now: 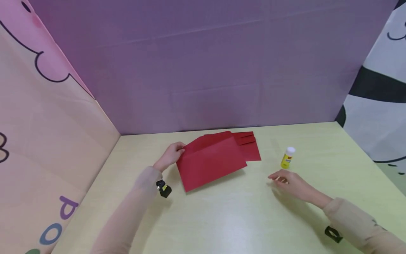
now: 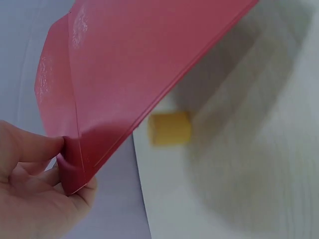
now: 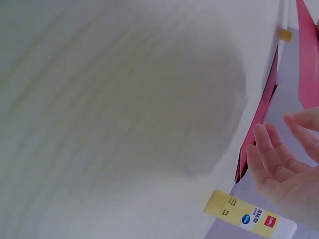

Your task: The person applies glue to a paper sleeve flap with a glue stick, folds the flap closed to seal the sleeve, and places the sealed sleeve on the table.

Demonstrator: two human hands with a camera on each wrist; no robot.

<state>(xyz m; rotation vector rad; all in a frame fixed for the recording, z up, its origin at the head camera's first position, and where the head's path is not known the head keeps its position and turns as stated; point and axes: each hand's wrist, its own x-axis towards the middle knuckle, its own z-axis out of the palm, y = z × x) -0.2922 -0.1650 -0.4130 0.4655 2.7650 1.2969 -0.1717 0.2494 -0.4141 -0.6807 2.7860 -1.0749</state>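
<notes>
A red paper envelope point(image 1: 210, 162) is tilted up off the table, its left corner pinched between thumb and fingers of my left hand point(image 1: 170, 156). In the left wrist view, its flap point(image 2: 54, 79) is unfolded and shiny wet-looking streaks show on the flap and body. My right hand point(image 1: 293, 183) hovers over the table with relaxed fingers and holds nothing. Just beyond it stands a yellow glue stick point(image 1: 287, 159) with its white end up. A small yellow cylinder point(image 2: 170, 128), perhaps a cap, is on the table under the envelope, hidden in the head view.
More red envelopes point(image 1: 252, 150) lie behind the raised one, towards the back edge of the pale table point(image 1: 222, 225). A purple cloth point(image 1: 215, 70) hangs behind the table, with printed cloths at both sides. Each wrist wears a small black device.
</notes>
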